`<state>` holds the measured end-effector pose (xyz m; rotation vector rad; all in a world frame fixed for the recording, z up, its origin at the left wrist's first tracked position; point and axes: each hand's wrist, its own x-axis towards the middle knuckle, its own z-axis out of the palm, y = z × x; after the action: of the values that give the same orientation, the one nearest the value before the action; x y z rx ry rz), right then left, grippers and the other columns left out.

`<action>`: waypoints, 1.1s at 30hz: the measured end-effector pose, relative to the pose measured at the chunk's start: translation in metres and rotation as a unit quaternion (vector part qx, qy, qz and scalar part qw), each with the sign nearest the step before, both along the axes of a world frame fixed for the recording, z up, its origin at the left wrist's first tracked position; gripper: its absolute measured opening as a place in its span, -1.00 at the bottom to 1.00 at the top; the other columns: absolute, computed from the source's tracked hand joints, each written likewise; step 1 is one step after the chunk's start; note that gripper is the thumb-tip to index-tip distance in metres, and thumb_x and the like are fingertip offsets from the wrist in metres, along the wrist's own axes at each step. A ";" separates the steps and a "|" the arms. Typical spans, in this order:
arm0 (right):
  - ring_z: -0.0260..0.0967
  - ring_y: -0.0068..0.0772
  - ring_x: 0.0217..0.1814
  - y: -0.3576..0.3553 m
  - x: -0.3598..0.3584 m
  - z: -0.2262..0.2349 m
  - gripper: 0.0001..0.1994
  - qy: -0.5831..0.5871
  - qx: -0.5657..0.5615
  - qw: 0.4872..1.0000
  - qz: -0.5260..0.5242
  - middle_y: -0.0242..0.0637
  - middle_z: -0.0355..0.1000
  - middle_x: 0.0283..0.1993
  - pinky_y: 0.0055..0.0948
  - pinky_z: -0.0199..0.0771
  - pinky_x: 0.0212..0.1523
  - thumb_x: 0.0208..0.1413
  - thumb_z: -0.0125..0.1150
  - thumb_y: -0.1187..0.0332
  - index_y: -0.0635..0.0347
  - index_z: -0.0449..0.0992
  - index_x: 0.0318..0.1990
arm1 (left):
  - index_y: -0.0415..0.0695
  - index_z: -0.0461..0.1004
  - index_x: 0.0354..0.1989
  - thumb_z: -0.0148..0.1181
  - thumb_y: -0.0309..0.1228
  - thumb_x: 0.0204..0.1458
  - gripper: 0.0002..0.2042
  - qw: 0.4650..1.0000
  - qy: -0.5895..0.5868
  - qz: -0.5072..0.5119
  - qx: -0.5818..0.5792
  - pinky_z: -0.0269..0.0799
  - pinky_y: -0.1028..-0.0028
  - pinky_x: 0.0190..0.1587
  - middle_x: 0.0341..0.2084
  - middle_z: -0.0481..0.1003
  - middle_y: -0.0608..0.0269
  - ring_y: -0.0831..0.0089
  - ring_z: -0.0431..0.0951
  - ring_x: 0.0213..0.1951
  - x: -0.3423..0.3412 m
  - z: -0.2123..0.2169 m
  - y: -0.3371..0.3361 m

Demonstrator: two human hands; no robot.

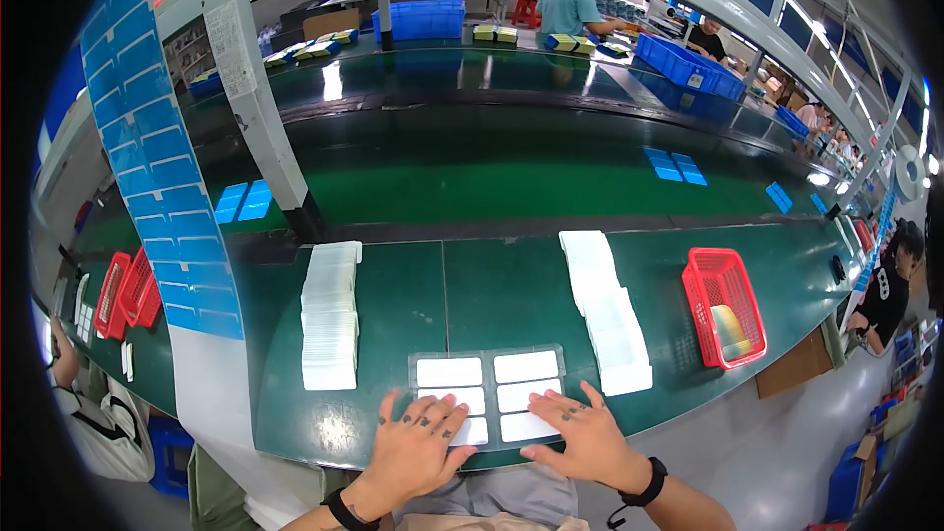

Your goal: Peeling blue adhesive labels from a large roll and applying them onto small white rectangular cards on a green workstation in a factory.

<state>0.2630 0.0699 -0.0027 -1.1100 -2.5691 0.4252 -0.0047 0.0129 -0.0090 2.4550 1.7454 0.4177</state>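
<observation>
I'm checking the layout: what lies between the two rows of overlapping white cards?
The head view shows six grey-bordered white rectangles, left hand and right hand over the nearer ones.

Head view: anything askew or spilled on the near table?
Mildly, the right row of white pieces: it steps sideways partway along, its nearer part sitting farther right. The left row runs straighter, though its far end juts right. No spill visible.

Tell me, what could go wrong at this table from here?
The left hand and right hand lie over the white cards in the grey-edged tray, so a fingertip might nudge one crooked. The overlapping pile on the right could slide apart if brushed. The red basket sits near the edge of the table, so a bump might knock it off.
</observation>
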 end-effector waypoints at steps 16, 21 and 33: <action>0.53 -0.15 0.06 -0.026 -0.022 0.009 -0.39 0.000 0.045 0.999 0.022 -0.15 0.57 0.04 0.04 0.25 0.29 0.00 0.33 -0.18 0.20 0.59 -0.04 | -0.15 0.56 0.02 0.25 0.07 0.03 -0.44 0.997 -0.053 -0.059 0.025 0.09 -0.11 0.28 -0.01 0.54 0.07 0.12 0.51 0.04 -0.004 0.003 -0.030; 0.56 -0.16 -0.09 -0.031 -0.018 0.034 -0.58 0.109 -0.049 0.991 0.061 -0.21 0.60 -0.08 -0.08 0.43 0.14 0.02 0.41 0.04 0.17 0.62 -0.11 | -0.22 0.56 -0.05 0.37 -0.52 -0.11 -0.63 0.950 -0.230 0.124 0.170 0.30 0.13 0.22 -0.14 0.56 0.02 0.10 0.56 -0.02 -0.124 0.048 -0.041; 0.52 0.06 -0.08 -0.084 -0.138 0.043 -0.72 0.138 -0.197 0.931 0.275 -0.03 0.60 -0.16 -0.15 0.50 -0.03 -0.02 0.40 0.33 0.27 0.64 -0.16 | -0.24 0.55 -0.38 0.33 -0.54 0.08 -0.93 0.796 -0.435 0.403 0.120 0.24 0.57 -0.50 -0.56 0.45 0.49 0.71 0.33 -0.52 -0.404 -0.026 -0.107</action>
<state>0.1253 -0.0139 0.0400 -0.3574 -2.5581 1.1805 -0.4083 -0.0937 -0.0354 1.0334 2.1501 1.5883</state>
